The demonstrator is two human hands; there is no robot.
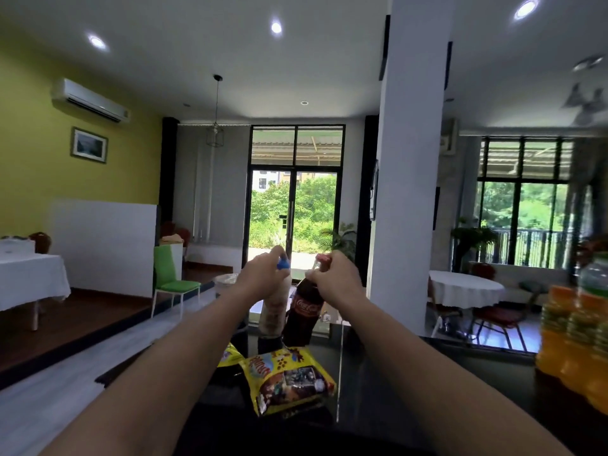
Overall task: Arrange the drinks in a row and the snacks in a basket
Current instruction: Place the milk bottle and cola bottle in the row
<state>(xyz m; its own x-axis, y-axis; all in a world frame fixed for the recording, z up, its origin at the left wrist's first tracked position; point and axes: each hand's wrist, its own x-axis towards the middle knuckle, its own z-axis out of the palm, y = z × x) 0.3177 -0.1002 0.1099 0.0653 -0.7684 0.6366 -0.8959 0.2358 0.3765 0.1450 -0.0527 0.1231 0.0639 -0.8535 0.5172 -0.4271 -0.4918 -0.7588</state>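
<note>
Beyond the crinkly yellow snack bags (289, 380), a slim blue-capped bottle (272, 312) and a rounded dark cola bottle (304, 312) sit side by side. The left hand (263, 274) clamps the first's top, the right hand (335, 274) the second's neck. Orange bottles (575, 340) crowd the glossy black table (427, 390) at right.

Two drink bottles are counted together: one cola bottle (304, 311) and, just left of it, one blue-capped bottle (273, 312); nearer than the cola bottle, two yellow snack bags are counted, one large packet (289, 380) and one small packet (230, 355); well right of it, at least three orange bottles (572, 340) are made out, blurred.
</note>
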